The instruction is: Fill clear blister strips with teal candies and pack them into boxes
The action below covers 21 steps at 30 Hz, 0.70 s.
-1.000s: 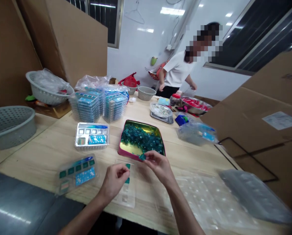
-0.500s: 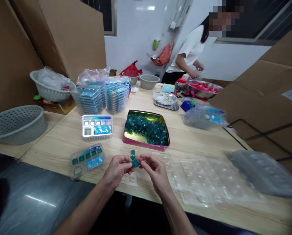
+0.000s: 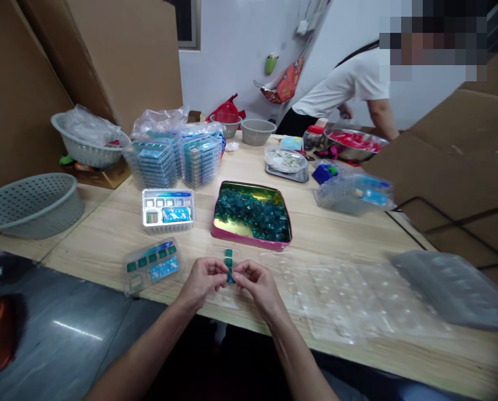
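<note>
My left hand [image 3: 201,281] and my right hand [image 3: 260,285] meet at the table's front edge, fingertips pinched from both sides on a small teal glassy piece [image 3: 231,277]. Beneath them lies a clear plastic tray [image 3: 223,301], partly covered by my fingers. More teal square pieces [image 3: 228,254] sit in a line just beyond my fingertips. A pink-rimmed tin [image 3: 251,240] with a gold inside holds a heap of teal pieces [image 3: 257,214]. Left of my hands, a compartment tray [image 3: 164,271] carries teal squares, a blue pen and a blue patterned block.
Another compartment tray [image 3: 168,225] stands behind it, with stacked filled trays [image 3: 154,164] farther back. Clear empty trays [image 3: 357,301] spread to the right. Grey baskets [image 3: 31,209] line the left. A person in a white shirt [image 3: 349,83] leans over a metal bowl [image 3: 355,153].
Both hands have lowered the teal piece into line with the other squares, and it is now more covered by my fingers. The person opposite has bent forward to the right.
</note>
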Motion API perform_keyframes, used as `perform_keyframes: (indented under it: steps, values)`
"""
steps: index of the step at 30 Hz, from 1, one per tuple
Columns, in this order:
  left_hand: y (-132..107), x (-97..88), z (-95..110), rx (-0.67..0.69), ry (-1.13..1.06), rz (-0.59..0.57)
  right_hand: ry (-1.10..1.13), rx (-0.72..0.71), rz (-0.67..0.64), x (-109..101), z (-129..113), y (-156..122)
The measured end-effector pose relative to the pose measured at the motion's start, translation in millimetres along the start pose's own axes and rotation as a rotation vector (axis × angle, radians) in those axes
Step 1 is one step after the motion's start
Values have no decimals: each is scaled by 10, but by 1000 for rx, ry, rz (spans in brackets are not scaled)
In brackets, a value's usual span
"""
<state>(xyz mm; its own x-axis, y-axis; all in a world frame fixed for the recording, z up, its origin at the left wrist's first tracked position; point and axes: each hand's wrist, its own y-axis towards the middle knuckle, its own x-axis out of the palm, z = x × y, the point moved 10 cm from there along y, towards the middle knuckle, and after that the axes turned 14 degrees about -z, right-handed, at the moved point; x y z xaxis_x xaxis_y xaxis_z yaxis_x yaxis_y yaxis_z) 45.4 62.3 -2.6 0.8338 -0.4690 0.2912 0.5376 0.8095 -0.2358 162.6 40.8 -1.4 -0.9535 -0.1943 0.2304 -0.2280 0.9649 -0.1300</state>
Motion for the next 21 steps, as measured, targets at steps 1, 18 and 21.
perform_keyframes:
  steps: [1,18,21]
  values:
    - [5,-25,-17,4,79,14,-67,21,3,-11,39,2]
    - [-106,288,80,139,1046,-14,-717,-56,-35,-178,-303,104]
    - [-71,310,27,108,1123,-51,-842,-149,142,-618,-688,196]
